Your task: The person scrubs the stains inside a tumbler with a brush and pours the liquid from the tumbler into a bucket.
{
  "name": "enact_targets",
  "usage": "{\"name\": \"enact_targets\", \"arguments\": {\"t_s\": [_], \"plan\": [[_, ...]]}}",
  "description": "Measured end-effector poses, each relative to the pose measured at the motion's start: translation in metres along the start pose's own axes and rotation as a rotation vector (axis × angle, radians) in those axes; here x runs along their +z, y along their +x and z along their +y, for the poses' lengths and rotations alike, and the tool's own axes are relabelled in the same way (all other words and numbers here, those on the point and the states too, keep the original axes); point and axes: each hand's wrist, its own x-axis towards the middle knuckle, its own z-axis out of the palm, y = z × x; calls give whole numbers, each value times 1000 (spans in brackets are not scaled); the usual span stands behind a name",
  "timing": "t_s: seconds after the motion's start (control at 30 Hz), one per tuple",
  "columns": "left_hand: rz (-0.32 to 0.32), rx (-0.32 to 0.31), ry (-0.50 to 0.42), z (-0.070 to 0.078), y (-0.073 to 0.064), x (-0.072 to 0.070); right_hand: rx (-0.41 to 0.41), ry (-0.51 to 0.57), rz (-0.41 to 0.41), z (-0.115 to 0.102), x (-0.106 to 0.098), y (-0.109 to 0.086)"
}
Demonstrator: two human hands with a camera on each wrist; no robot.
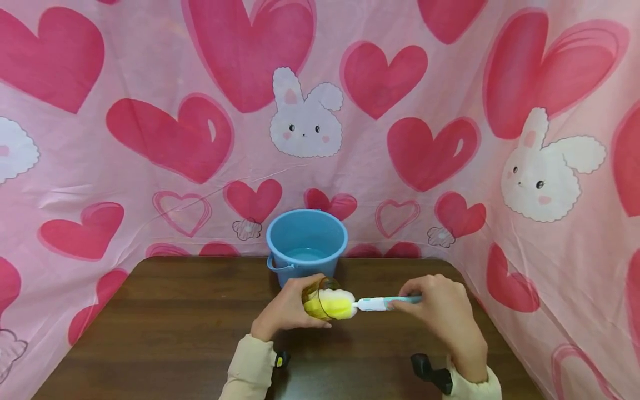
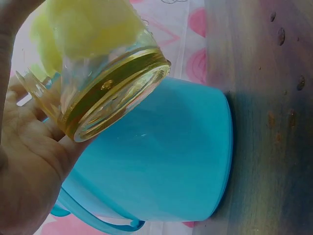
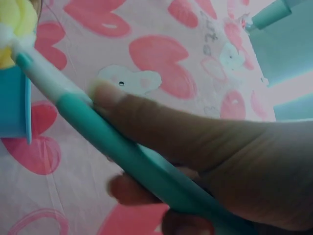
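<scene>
My left hand [image 1: 284, 312] grips an amber glass cup [image 2: 117, 95], tipped on its side over the table with its mouth toward the right. A yellow and white sponge brush head [image 1: 341, 305] is partly inside the cup; its white end sticks out of the mouth. My right hand [image 1: 446, 306] holds the brush's white and teal handle [image 3: 102, 129], thumb along one side and fingers curled below. In the left wrist view, the cup's thick base faces the camera and yellow sponge shows through its wall.
A blue bucket [image 1: 280, 244] with some water in it stands at the table's back edge, just behind the cup; its handle hangs at the left. Water drops dot the brown wooden table [image 2: 264, 147]. A pink curtain [image 1: 365, 144] with hearts and rabbits surrounds the table.
</scene>
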Motion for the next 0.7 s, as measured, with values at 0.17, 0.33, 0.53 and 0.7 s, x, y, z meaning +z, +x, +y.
{"name": "enact_targets", "arguments": {"t_s": [0.17,0.33,0.53,0.7], "plan": [[13,-13,-8,0,-1,-1,-63,29,-10,3,0,-1],[36,-26,-30,-1,-2,-4,-218,0,163,3,7,2],[27,-25,-43,-1,-2,-7,-271,-67,313,3,14,8],[41,-4,-42,-1,-1,-9,-202,-68,279,5,12,8]]}}
